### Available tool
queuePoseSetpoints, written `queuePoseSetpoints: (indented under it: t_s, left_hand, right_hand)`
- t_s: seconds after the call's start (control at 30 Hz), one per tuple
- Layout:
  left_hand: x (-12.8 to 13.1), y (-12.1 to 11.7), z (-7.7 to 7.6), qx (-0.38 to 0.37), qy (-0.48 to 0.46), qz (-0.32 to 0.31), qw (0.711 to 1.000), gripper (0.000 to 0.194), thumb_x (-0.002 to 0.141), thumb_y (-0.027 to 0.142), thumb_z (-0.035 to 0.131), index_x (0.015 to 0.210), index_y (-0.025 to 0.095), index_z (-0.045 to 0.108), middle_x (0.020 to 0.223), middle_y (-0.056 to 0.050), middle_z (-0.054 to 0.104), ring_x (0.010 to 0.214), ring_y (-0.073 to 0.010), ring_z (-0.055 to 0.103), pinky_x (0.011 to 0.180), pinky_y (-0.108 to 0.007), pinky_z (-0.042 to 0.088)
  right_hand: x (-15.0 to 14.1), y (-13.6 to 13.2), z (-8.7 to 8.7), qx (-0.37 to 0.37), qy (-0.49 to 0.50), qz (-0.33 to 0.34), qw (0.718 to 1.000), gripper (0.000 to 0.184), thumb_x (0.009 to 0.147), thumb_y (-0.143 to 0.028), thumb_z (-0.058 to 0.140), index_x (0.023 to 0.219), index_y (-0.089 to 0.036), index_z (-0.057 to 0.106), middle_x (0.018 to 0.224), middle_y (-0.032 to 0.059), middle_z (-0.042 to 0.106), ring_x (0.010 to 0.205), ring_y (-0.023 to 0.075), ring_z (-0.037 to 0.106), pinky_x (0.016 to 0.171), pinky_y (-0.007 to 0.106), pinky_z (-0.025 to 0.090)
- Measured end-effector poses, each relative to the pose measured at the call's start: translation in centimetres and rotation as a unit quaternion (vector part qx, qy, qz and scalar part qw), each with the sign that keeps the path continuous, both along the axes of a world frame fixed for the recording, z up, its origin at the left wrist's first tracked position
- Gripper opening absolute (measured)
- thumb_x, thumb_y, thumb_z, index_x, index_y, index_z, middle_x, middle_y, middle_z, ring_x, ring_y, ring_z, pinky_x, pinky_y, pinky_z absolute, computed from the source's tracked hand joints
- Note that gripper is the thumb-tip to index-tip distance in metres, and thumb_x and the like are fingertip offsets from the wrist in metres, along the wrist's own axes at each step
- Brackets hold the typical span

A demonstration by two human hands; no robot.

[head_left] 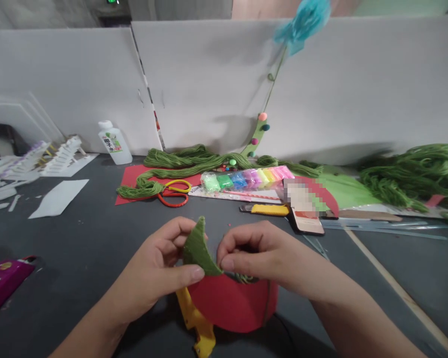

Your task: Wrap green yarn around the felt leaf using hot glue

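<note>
My left hand [171, 263] holds a curved, pointed piece wrapped in green yarn [197, 248], thumb in front and fingers behind. Close by on the right, my right hand [254, 251] is closed in a pinch at the piece's lower right tip, on what looks like the green yarn; the fingers mostly hide it. Loose green yarn [245, 279] shows just beneath this hand, and a thin strand runs down over a red sheet [231, 303]. Under the sheet's left side lies a yellow tool [196, 318], probably a glue gun, partly covered.
Behind my hands lie scissors [174, 193], a yellow cutter knife [269, 210], a phone [304, 209], packs of coloured clay [246, 179] and green yarn hanks [414, 174]. A purple glue gun [7, 281] is at left. A white bottle [115, 143] stands near the partition.
</note>
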State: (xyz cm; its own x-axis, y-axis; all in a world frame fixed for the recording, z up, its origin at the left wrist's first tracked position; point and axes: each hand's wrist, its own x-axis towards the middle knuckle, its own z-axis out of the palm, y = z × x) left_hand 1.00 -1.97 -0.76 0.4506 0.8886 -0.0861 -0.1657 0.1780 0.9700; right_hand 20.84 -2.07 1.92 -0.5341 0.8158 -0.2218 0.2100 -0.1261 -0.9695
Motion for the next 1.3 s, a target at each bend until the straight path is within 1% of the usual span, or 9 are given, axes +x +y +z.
queuePoseSetpoints:
  t_s: [0.2, 0.33, 0.4, 0.5, 0.73, 0.83, 0.97, 1.13, 1.3]
  left_hand:
    - [0.3, -0.2, 0.6, 0.094, 0.035, -0.026, 0.995, 0.017, 0.068, 0.011, 0.069, 0.078, 0.024, 0.063, 0.074, 0.002, 0.061, 0.073, -0.0142, 0.058, 0.068, -0.024, 0.045]
    - [0.9, 0.1, 0.6, 0.21, 0.109, 0.078, 0.969, 0.034, 0.069, 0.011, 0.067, 0.097, 0.028, 0.057, 0.1, 0.001, 0.059, 0.098, -0.0169, 0.053, 0.085, -0.026, 0.041]
    - [1.2, 0.2, 0.7, 0.273, 0.185, 0.135, 0.934, 0.024, 0.071, 0.013, 0.066, 0.089, 0.026, 0.056, 0.09, 0.003, 0.058, 0.09, -0.0148, 0.053, 0.081, -0.024, 0.04]
    - [1.7, 0.0, 1.3, 0.313, 0.287, 0.127, 0.896, 0.008, 0.079, 0.02, 0.058, 0.071, 0.023, 0.056, 0.07, 0.004, 0.055, 0.07, -0.0128, 0.051, 0.067, -0.023, 0.04]
    - [2.8, -0.8, 2.2, 0.326, 0.299, 0.116, 0.889, 0.01, 0.08, 0.022, 0.054, 0.078, 0.021, 0.064, 0.078, 0.0, 0.066, 0.086, -0.0183, 0.059, 0.075, -0.025, 0.042]
    - [3.2, -0.8, 2.1, 0.275, 0.272, 0.135, 0.912, 0.012, 0.079, 0.028, 0.057, 0.08, 0.02, 0.065, 0.08, -0.001, 0.067, 0.089, -0.0205, 0.06, 0.077, -0.027, 0.044]
    - [3.5, -0.4, 2.4, 0.193, 0.245, 0.144, 0.939, 0.023, 0.079, 0.037, 0.057, 0.073, 0.017, 0.066, 0.071, -0.001, 0.069, 0.071, -0.0181, 0.062, 0.068, -0.026, 0.046]
    - [3.0, 0.6, 2.3, 0.194, 0.243, 0.188, 0.932, 0.03, 0.08, 0.04, 0.055, 0.058, 0.019, 0.053, 0.054, 0.002, 0.062, 0.055, -0.0133, 0.056, 0.055, -0.022, 0.042]
    - [2.1, 2.2, 1.3, 0.115, 0.098, 0.236, 0.96, 0.026, 0.079, 0.037, 0.058, 0.065, 0.019, 0.045, 0.041, 0.003, 0.059, 0.033, -0.0099, 0.05, 0.037, -0.019, 0.037]
  right_hand:
    - [0.0, -1.2, 0.9, 0.023, 0.01, 0.015, 1.0, 0.009, 0.081, -0.021, 0.057, 0.076, -0.015, 0.061, 0.065, -0.0049, 0.05, 0.059, 0.0065, 0.04, 0.053, 0.017, 0.032]
    - [-0.2, -1.7, 1.5, 0.105, -0.055, -0.021, 0.993, 0.011, 0.081, -0.019, 0.052, 0.071, -0.017, 0.056, 0.064, -0.0047, 0.049, 0.059, 0.0079, 0.042, 0.053, 0.019, 0.033]
    - [-0.4, -1.8, 1.7, 0.194, -0.113, -0.066, 0.972, 0.012, 0.079, -0.015, 0.052, 0.068, -0.017, 0.054, 0.063, -0.0047, 0.049, 0.059, 0.0087, 0.042, 0.054, 0.019, 0.032]
    - [-0.6, -1.8, 1.7, 0.304, -0.186, -0.13, 0.925, 0.016, 0.079, -0.015, 0.053, 0.064, -0.018, 0.05, 0.061, -0.0046, 0.046, 0.058, 0.01, 0.041, 0.054, 0.021, 0.03]
    - [-0.9, -2.0, 0.7, 0.391, -0.243, -0.137, 0.877, 0.01, 0.083, -0.015, 0.051, 0.074, -0.017, 0.053, 0.072, -0.0005, 0.054, 0.065, 0.013, 0.049, 0.057, 0.023, 0.033]
    - [-1.1, -2.1, 0.6, 0.399, -0.254, -0.149, 0.868, 0.009, 0.085, -0.016, 0.05, 0.077, -0.017, 0.055, 0.076, 0.0016, 0.057, 0.069, 0.0147, 0.052, 0.059, 0.025, 0.035]
    - [-0.9, -2.3, 1.0, 0.395, -0.24, -0.156, 0.873, 0.01, 0.085, -0.017, 0.051, 0.078, -0.018, 0.058, 0.075, 0.0, 0.057, 0.067, 0.0133, 0.051, 0.059, 0.024, 0.035]
    - [0.7, -2.6, 2.1, 0.328, -0.22, -0.152, 0.906, 0.008, 0.08, -0.016, 0.054, 0.084, -0.022, 0.059, 0.074, -0.0029, 0.059, 0.066, 0.0119, 0.052, 0.058, 0.022, 0.035]
    - [1.6, -2.5, 2.6, 0.217, -0.194, -0.099, 0.952, 0.017, 0.08, -0.022, 0.053, 0.096, -0.026, 0.055, 0.065, -0.0059, 0.054, 0.058, 0.0104, 0.048, 0.05, 0.02, 0.033]
